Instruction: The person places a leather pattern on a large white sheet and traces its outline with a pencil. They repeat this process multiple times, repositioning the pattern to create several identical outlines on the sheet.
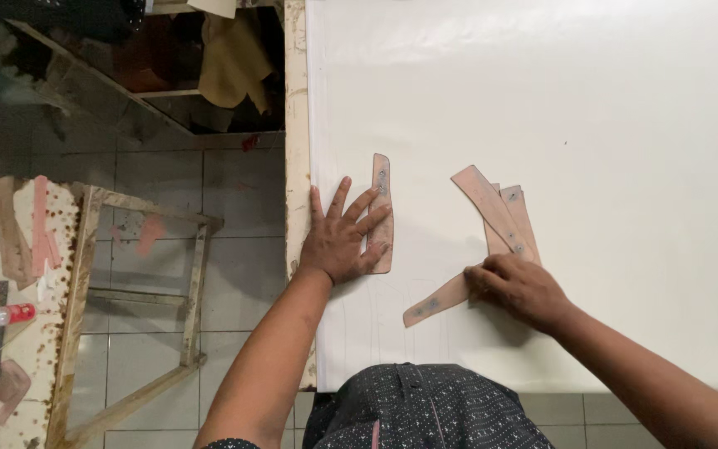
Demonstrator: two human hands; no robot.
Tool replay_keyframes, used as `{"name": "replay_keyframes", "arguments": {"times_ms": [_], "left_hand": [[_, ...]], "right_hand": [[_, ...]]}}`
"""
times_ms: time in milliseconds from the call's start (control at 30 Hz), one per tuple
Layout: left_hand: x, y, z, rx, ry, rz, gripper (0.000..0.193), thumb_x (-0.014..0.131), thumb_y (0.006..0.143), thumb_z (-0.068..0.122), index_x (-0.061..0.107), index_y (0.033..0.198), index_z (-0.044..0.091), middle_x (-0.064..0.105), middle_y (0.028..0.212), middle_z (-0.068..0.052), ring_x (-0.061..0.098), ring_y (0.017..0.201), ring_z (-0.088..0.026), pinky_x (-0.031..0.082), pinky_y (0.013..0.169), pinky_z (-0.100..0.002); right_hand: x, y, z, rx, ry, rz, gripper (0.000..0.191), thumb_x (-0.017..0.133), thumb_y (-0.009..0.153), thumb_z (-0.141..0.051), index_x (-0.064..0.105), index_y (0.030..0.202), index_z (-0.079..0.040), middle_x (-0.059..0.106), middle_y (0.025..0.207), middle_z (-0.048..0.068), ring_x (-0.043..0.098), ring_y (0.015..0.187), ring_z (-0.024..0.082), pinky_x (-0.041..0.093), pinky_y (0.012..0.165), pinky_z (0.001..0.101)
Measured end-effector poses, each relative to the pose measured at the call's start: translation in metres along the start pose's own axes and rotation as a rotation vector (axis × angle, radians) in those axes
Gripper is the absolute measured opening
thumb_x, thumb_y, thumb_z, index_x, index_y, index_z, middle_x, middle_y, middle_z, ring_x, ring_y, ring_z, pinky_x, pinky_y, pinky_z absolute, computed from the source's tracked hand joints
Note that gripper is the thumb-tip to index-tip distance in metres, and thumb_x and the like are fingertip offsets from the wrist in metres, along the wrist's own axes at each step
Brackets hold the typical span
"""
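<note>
Left hand spread flat on upright strip; right hand, fingers curled, pinches angled strip right of it, on white sheet.

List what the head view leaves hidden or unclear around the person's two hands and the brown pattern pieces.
- Angled strip: its right end lies under the right hand.
- Upright strip: partly covered by left hand fingers.
- Stacked strips: the count is unclear, since they overlap.
- Faint pencil lines on white sheet: too pale to trace.

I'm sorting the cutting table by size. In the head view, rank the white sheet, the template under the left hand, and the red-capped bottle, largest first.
1. white sheet
2. tan template under the left hand
3. red-capped bottle, though it lies farther off on the side bench, so less sure
</note>
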State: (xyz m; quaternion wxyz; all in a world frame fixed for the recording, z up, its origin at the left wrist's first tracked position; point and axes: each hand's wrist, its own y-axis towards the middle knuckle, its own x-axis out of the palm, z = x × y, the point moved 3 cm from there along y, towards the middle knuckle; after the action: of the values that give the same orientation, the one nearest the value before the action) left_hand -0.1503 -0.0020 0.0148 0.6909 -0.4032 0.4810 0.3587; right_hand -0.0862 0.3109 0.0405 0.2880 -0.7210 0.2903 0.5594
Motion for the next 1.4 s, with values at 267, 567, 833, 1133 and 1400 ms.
{"name": "replay_keyframes", "arguments": {"times_ms": [267, 567, 833, 1133, 1400], "left_hand": [[0.008, -0.005, 0.002, 0.018, -0.018, 0.065, 0.066, 0.043, 0.091, 0.064, 0.033, 0.154, 0.044, 0.016, 0.167, 0.009, -0.001, 0.156, -0.029, -0.01, 0.12, -0.069], [0.02, -0.014, 0.007, 0.098, -0.069, 0.192, 0.087, 0.045, 0.082, 0.082, 0.034, 0.154, 0.035, 0.018, 0.168, 0.004, -0.002, 0.155, -0.033, -0.009, 0.118, -0.071], [0.011, -0.009, 0.006, 0.109, -0.11, 0.219, 0.097, 0.058, 0.075, 0.082, 0.035, 0.155, 0.033, 0.014, 0.168, 0.002, -0.004, 0.156, -0.034, -0.009, 0.119, -0.071], [0.017, -0.02, 0.038, -0.27, -0.394, 0.124, 0.088, 0.066, 0.09, 0.052, 0.031, 0.157, 0.008, 0.029, 0.154, -0.016, 0.022, 0.142, -0.034, 0.017, 0.117, -0.058], [0.005, -0.025, 0.027, -0.559, -0.572, 0.335, 0.055, 0.08, 0.082, 0.022, 0.055, 0.127, 0.004, 0.057, 0.116, -0.017, 0.059, 0.104, -0.037, 0.047, 0.09, -0.045]], "right_hand": [[-0.041, 0.08, 0.094, 0.424, -0.151, 0.223, 0.041, 0.071, 0.093, -0.039, 0.067, 0.132, -0.027, 0.059, 0.127, 0.007, 0.062, 0.112, 0.026, 0.055, 0.087, 0.0392], [-0.076, 0.151, 0.154, 0.566, -0.158, 0.471, 0.04, 0.075, 0.102, -0.039, 0.067, 0.136, -0.019, 0.058, 0.128, 0.009, 0.061, 0.115, 0.029, 0.053, 0.091, 0.0428], [-0.025, 0.023, 0.053, 0.723, -0.097, 0.381, 0.057, 0.08, 0.087, -0.045, 0.066, 0.135, -0.017, 0.055, 0.125, 0.017, 0.065, 0.101, 0.033, 0.057, 0.079, 0.0441], [-0.036, -0.002, 0.131, 0.775, -0.255, 0.424, 0.033, 0.07, 0.106, -0.03, 0.073, 0.138, -0.025, 0.056, 0.126, 0.013, 0.06, 0.108, 0.03, 0.054, 0.084, 0.0407], [0.003, 0.06, 0.043, 0.846, 0.715, 0.409, 0.033, 0.066, 0.102, -0.034, 0.074, 0.119, -0.008, 0.075, 0.101, 0.009, 0.068, 0.086, 0.014, 0.055, 0.078, 0.0323]]}}
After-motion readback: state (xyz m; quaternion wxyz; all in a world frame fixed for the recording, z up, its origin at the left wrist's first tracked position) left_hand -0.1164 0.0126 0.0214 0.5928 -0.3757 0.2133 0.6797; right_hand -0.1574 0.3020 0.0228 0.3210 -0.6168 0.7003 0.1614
